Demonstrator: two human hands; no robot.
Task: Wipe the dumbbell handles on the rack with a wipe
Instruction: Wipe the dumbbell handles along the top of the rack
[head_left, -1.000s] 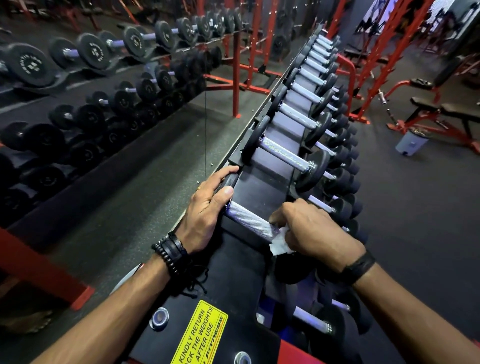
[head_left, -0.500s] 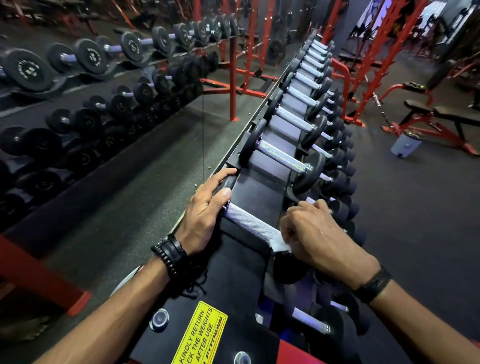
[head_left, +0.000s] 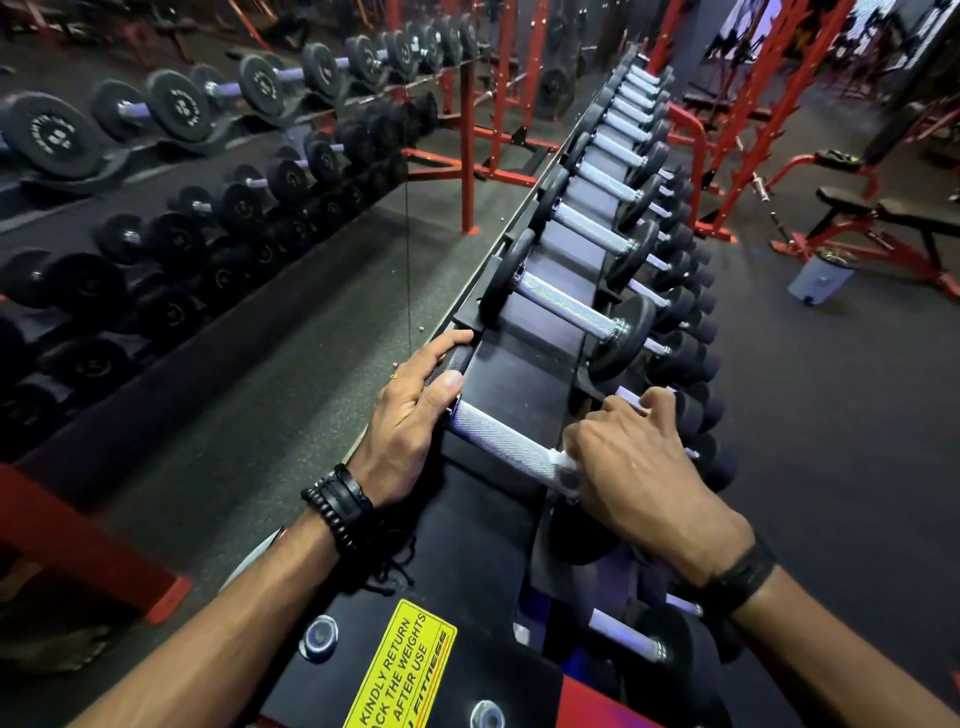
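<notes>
The nearest dumbbell on the black rack (head_left: 488, 525) has a knurled silver handle (head_left: 496, 439) lying across the top tier. My right hand (head_left: 639, 467) is curled round the handle's right end, with a white wipe (head_left: 563, 460) showing only as a small scrap under the fingers. My left hand (head_left: 415, 415) holds the dumbbell's left black weight head, fingers over its top and thumb beside the handle's left end. The right weight head (head_left: 582, 540) shows partly below my right hand.
More dumbbells (head_left: 571, 312) line the rack away from me, with smaller ones on a lower tier at right. A mirror at left reflects dumbbell racks (head_left: 182, 208). Red frames (head_left: 748, 104), a bench (head_left: 893, 218) and a grey bin (head_left: 821, 278) stand on the dark floor at right.
My right hand has slid with the wipe along the handle toward its right end, and less of the wipe shows. My left hand has stayed on the weight head.
</notes>
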